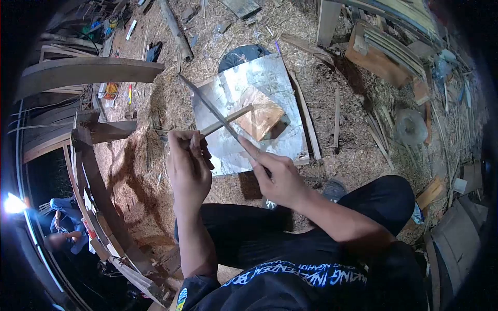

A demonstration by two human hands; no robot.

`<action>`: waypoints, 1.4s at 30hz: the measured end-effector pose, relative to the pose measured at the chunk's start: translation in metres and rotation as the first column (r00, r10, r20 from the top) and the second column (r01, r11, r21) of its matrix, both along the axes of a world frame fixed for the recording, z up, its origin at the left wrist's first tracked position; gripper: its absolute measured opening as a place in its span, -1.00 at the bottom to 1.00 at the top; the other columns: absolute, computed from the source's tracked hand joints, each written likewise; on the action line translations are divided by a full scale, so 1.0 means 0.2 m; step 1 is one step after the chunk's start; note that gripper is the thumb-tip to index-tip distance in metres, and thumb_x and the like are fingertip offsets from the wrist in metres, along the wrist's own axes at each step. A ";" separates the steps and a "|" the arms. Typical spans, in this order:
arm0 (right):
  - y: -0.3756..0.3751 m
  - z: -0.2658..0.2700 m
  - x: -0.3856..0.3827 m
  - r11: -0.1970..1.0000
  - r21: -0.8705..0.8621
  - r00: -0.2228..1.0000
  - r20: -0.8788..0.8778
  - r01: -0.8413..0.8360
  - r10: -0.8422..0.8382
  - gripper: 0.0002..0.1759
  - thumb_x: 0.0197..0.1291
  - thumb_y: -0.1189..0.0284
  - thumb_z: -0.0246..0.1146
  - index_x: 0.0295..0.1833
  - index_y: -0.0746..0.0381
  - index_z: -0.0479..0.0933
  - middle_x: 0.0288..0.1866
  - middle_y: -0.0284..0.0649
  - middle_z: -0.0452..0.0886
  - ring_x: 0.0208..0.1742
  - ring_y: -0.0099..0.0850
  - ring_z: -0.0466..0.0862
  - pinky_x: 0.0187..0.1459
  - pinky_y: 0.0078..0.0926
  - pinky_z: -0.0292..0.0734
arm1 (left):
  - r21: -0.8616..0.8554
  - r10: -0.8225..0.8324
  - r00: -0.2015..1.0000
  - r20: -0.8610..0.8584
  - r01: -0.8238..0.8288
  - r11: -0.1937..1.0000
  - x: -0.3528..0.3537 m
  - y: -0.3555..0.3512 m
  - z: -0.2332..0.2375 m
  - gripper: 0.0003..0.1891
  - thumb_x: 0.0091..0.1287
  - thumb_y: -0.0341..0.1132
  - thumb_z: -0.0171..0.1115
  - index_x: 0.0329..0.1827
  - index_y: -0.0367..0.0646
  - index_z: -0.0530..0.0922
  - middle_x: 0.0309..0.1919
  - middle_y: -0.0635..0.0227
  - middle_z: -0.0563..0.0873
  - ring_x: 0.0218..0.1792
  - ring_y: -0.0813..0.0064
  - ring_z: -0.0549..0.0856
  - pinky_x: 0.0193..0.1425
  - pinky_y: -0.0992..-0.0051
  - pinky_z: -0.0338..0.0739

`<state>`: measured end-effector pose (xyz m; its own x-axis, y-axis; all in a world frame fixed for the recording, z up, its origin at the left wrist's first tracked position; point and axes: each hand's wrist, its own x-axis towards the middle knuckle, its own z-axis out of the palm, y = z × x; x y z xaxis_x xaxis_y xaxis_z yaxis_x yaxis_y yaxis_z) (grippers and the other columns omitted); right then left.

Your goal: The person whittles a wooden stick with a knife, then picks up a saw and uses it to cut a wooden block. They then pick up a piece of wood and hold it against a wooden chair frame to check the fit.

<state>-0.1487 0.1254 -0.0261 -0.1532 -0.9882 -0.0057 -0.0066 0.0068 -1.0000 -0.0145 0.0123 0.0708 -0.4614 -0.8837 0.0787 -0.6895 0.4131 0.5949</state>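
Observation:
My left hand (189, 158) is closed round a thin wooden stick (225, 120), whose far end lies over a wooden block (260, 114). In my right hand (277, 176) is a long dark blade (207, 105), which crosses the stick and points up and to the left. My right index finger lies along the blade. The block rests on a shiny metal sheet (288, 96) on the ground. The blade's handle is hidden in my right hand.
Curved timber pieces (93, 71) stand at the left. A person (67, 223) sits at the far lower left, near a bright lamp (14, 203). Boards (384, 65) lie at the upper right, and a round translucent object (411, 127) at the right. Wood shavings cover the ground.

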 end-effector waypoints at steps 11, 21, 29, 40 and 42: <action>0.03 -0.03 -0.02 0.994 -0.106 0.999 -0.024 0.035 -0.037 -0.47 0.48 0.55 0.05 0.53 0.37 0.32 -0.05 0.15 0.76 -0.37 -0.46 0.64 -0.26 -0.42 0.58 | -0.022 -0.035 0.999 0.016 0.035 0.999 -0.03 0.02 -0.01 -0.90 0.49 -0.61 0.03 -0.02 -0.30 0.36 -0.49 0.23 0.59 -0.56 0.43 0.60 -0.46 0.45 0.45; 0.01 -0.08 0.00 0.993 -0.115 0.999 -0.013 0.041 -0.042 -0.46 0.48 0.54 0.09 0.53 0.29 0.33 0.14 0.22 0.69 -0.27 -0.33 0.79 -0.17 -0.39 0.65 | -0.079 -0.083 0.996 -0.011 0.082 0.993 0.00 0.03 -0.02 -0.92 0.54 -0.56 0.04 -0.01 -0.31 0.35 -0.50 0.29 0.56 -0.60 0.46 0.57 -0.49 0.46 0.46; 0.01 -0.03 -0.03 0.995 -0.094 0.999 0.044 0.012 -0.007 -0.45 0.46 0.55 0.07 0.53 0.32 0.32 0.28 0.24 0.60 0.17 -0.16 0.73 0.17 -0.36 0.60 | -0.030 -0.081 0.996 -0.020 0.081 0.996 0.01 0.01 -0.01 -0.94 0.52 -0.60 0.03 -0.05 -0.30 0.37 -0.50 0.24 0.57 -0.58 0.43 0.62 -0.50 0.44 0.48; -0.02 -0.12 -0.03 0.982 0.174 0.997 0.010 0.078 -0.081 -0.46 0.45 0.56 0.06 0.52 0.30 0.34 -0.01 0.23 0.70 -0.25 -0.42 0.70 -0.18 -0.37 0.58 | 0.065 -0.025 0.999 -0.026 0.027 0.998 0.01 -0.02 0.00 -0.90 0.49 -0.62 0.05 -0.02 -0.35 0.37 -0.38 0.11 0.60 -0.48 0.30 0.65 -0.39 0.36 0.50; -0.05 -0.09 -0.09 0.882 0.471 1.000 0.001 -0.016 0.018 -0.49 0.46 0.54 0.07 0.49 0.34 0.37 0.19 0.26 0.64 0.08 -0.40 0.74 0.05 -0.38 0.59 | 0.015 -0.055 0.998 -0.010 0.055 0.998 0.01 -0.03 -0.02 -0.93 0.50 -0.60 0.05 -0.05 -0.33 0.36 -0.43 0.14 0.59 -0.51 0.31 0.62 -0.41 0.36 0.48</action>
